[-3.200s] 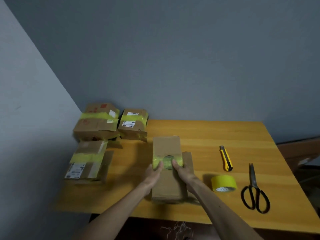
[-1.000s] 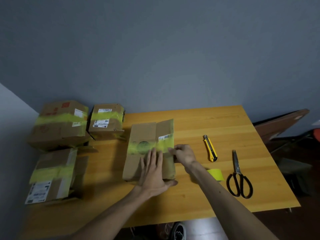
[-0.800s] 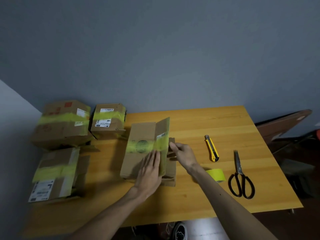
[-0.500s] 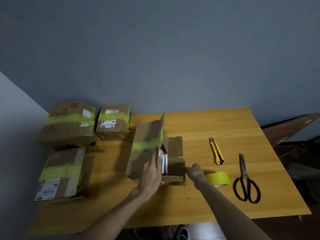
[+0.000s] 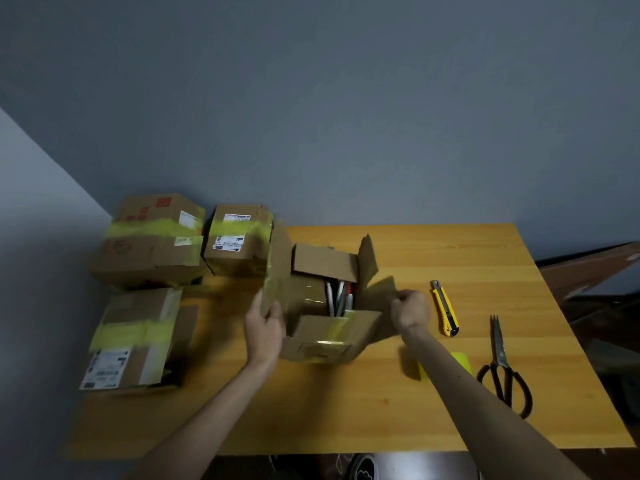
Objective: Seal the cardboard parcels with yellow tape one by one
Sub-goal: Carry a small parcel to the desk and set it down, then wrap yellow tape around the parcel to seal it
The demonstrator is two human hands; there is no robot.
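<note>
Since half a second ago, my right hand has left the spot beside the tape roll and moved up to the right flap of the box. Its fingers are now curled and clamped on that flap's edge. The left flap, which stood nearly upright, now leans outward. My left hand grips its near edge, with the thumb on the inner face and the fingers behind. One second ago the box lay closed under my flat left palm. All four flaps are now spread.

Box position: centre of the desk, open side up. Pens stand inside against the right wall. Yellow tape remains on the left flap and the near flap.

The tape roll lies on the desk to the near right of the box, partly hidden behind my right forearm. The knife lies just beyond my right hand. The scissors lie further right, blades pointing away from me.

Three sealed boxes sit at the left end of the desk. Each carries a yellow tape band, and their positions match the earlier frame.
</note>
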